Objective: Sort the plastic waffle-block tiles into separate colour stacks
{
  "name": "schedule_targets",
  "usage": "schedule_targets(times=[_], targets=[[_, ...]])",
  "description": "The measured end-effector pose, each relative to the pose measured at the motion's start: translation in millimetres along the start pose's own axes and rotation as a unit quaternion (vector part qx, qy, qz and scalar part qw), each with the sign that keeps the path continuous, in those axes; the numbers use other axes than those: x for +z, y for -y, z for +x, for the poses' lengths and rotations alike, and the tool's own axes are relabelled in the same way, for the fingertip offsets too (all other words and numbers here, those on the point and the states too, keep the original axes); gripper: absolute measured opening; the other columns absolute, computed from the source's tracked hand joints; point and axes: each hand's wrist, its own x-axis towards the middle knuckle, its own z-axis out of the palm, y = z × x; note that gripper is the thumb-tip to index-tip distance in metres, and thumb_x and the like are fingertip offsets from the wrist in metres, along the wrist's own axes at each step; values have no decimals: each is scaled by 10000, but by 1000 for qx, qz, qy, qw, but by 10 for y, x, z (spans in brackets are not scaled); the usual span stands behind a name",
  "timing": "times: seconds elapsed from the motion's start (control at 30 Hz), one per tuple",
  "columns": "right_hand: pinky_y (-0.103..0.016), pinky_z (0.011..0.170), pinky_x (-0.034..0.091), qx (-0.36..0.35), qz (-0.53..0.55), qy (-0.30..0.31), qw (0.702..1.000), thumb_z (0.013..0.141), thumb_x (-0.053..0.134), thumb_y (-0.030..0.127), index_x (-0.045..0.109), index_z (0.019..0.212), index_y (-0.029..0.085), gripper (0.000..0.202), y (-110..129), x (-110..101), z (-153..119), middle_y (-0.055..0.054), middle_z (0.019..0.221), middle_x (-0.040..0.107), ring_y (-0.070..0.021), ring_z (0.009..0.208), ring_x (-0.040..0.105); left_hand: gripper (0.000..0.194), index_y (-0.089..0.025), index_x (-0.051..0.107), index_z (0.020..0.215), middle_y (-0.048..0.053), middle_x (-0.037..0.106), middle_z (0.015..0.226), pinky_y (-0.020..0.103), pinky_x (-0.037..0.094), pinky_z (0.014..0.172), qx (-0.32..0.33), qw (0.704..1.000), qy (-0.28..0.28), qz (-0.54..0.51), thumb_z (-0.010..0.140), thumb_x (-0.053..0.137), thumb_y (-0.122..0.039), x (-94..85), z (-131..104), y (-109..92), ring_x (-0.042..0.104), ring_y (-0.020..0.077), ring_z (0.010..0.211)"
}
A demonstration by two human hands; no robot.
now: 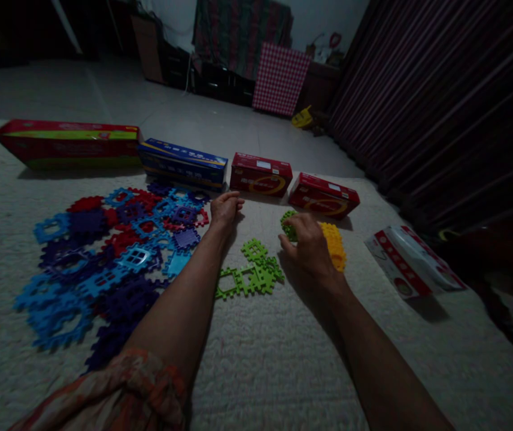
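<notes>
My right hand (309, 244) is curled at a stack of green interlocking building tiles (288, 225), its thumb and fingers on either side of it. Part of that stack is hidden behind the fingers. Just right of this hand stands a row of yellow interlocking tiles (334, 246). My left hand (225, 209) rests in a loose fist by the boxes, with nothing visible in it. Between my forearms lie several loose green tiles (256, 276), some solid and some framed. Left of my left arm spreads a heap of blue, purple and red tiles (103, 281).
Along the back of the pale mat (256, 371) stand a long red-green box (76, 143), a blue box (183, 164) and two red boxes (260, 175) (323, 196). A red-and-white package (411, 263) lies at right. A dark curtain (440, 102) hangs beyond.
</notes>
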Motion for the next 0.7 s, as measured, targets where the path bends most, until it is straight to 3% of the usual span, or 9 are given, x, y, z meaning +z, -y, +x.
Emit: schedule_targets(times=[0.1,0.23,0.43,0.57,0.7], targets=[[-395,936,480,-17,76,27,997,891,554,192,670,1026,208,178,103,77,-23,-105,1045,652,-257,1039,607,245,-164,649,831,5,661,691,188,371,524,-4,1000,1,-12,597,603,-107,-11,7,-7,542,85,555],[-368,867,519,19,100,81,991,888,590,231,688,1094,181,233,167,253,-61,-113,1042,659,-231,949,638,277,-158,651,856,3,661,684,182,376,515,-2,1000,3,-30,596,579,-96,-24,37,11,540,82,548],[-415,1061,444,-65,112,137,982,872,545,125,627,1290,199,432,198,397,5,-123,1330,623,-239,1221,566,279,-154,660,870,4,661,679,180,383,508,-6,1000,-3,-30,611,577,-88,-10,50,22,545,85,549],[-405,1010,461,-58,106,170,978,848,577,113,653,1264,217,436,186,381,30,-101,1196,678,-231,1109,606,276,-157,668,872,2,661,681,185,385,516,-6,1000,1,-24,623,574,-85,-11,50,25,547,86,552],[-336,862,495,-1,132,181,975,813,651,166,706,1140,198,333,117,280,27,-72,1045,673,-193,924,627,252,-155,669,866,4,659,676,181,380,512,-2,1000,0,-25,641,576,-92,-18,43,25,544,85,553]])
